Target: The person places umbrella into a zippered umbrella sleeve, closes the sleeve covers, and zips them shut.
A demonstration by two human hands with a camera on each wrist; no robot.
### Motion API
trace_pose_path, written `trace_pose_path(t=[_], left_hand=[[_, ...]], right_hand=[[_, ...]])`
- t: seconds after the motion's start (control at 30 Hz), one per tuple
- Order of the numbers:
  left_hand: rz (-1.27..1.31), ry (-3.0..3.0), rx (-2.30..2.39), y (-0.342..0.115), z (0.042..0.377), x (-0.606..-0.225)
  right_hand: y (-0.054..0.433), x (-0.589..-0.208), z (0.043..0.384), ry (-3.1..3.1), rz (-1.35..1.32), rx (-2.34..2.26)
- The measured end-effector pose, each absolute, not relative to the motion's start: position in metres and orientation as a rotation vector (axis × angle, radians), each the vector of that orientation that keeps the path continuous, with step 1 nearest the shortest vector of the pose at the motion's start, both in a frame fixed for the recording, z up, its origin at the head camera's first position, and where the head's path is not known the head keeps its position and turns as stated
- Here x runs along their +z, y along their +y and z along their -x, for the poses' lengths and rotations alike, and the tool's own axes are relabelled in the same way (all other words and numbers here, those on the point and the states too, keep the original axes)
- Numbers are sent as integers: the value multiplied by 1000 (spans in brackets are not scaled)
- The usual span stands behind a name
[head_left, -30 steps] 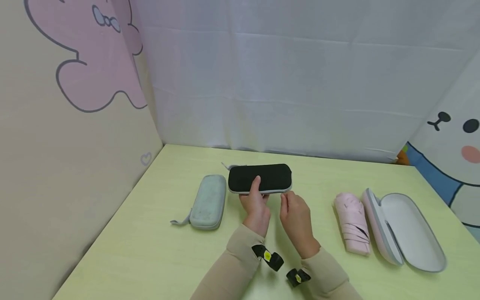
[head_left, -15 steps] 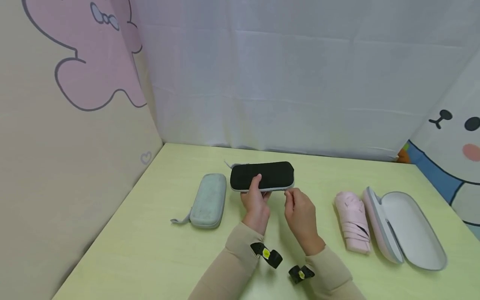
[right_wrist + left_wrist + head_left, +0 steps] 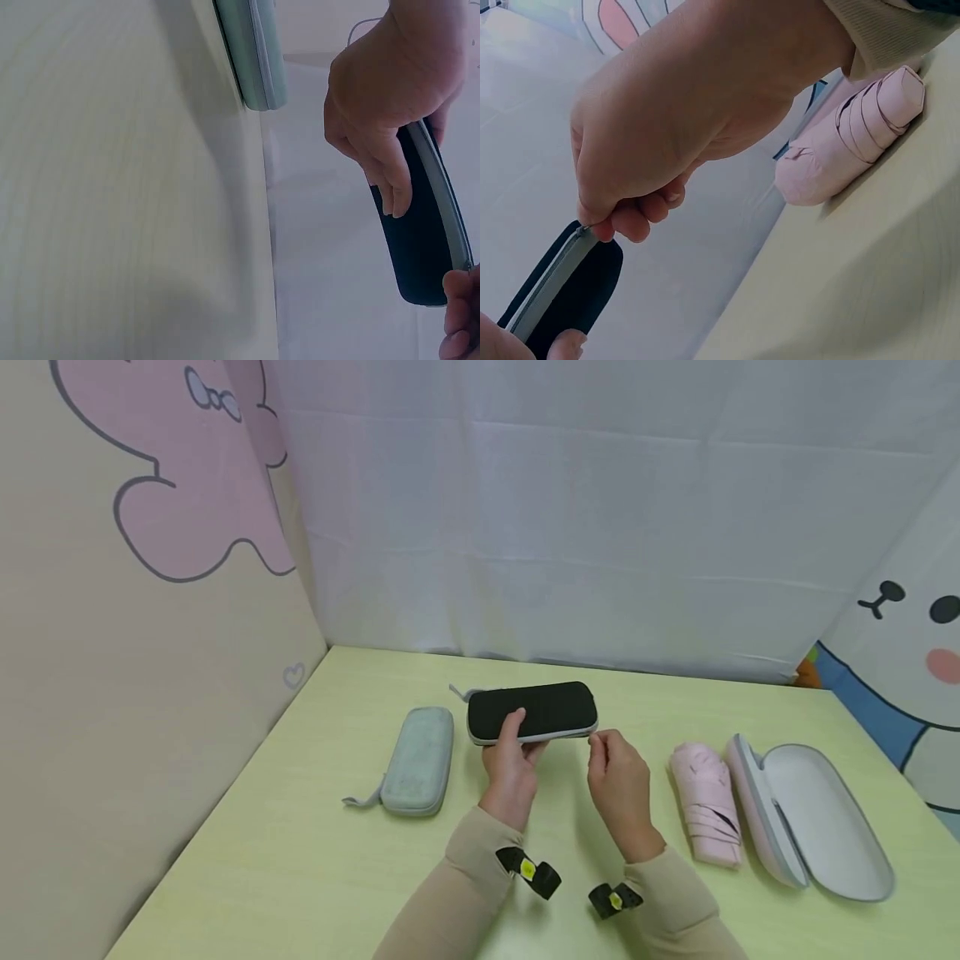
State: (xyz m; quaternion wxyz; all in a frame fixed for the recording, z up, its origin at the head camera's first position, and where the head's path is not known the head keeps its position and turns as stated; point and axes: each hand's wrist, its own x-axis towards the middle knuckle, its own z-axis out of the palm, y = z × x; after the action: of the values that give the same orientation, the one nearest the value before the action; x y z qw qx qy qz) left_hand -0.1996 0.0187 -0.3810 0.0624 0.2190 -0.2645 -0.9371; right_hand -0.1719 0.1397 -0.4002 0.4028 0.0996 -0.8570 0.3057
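A black zippered case [image 3: 558, 708] with a pale zip band is held above the table. My left hand [image 3: 512, 777] grips it from the near side, thumb across the black top and the other fingers underneath. At the case's near right corner, my right hand [image 3: 621, 789] pinches the zipper pull, which the fingertips mostly cover. In the left wrist view, the zip band [image 3: 559, 277] runs from the left hand to the pinching fingertips of the right hand [image 3: 645, 165]. The right wrist view shows the left hand [image 3: 397, 82] wrapped round the case [image 3: 412, 240].
A pale green zippered case [image 3: 418, 762] with a strap lies left of the hands. To the right lie a folded pink umbrella [image 3: 705, 802] and an opened pink hard case [image 3: 821, 822] with a pale interior. A white cloth [image 3: 570, 543] hangs behind the table.
My right hand has moved to the right with the zipper pull at the near right corner. The black case has shifted slightly right and tilted, still in my left hand.
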Motion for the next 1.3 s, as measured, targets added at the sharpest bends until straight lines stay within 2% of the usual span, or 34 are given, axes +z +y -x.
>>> trace_pose_path(t=[0.6, 0.97, 1.13, 1.3], left_hand=[[-627, -794, -2762, 32, 198, -380], [-641, -899, -2896, 1, 204, -380], [-499, -1139, -2994, -25, 209, -383], [-223, -1647, -3003, -46, 213, -392]], right_hand=[[122, -406, 167, -2198, -272, 828], [130, -401, 167, -2144, -227, 970], [138, -401, 169, -2150, -189, 963], [150, -399, 173, -2175, -143, 935]])
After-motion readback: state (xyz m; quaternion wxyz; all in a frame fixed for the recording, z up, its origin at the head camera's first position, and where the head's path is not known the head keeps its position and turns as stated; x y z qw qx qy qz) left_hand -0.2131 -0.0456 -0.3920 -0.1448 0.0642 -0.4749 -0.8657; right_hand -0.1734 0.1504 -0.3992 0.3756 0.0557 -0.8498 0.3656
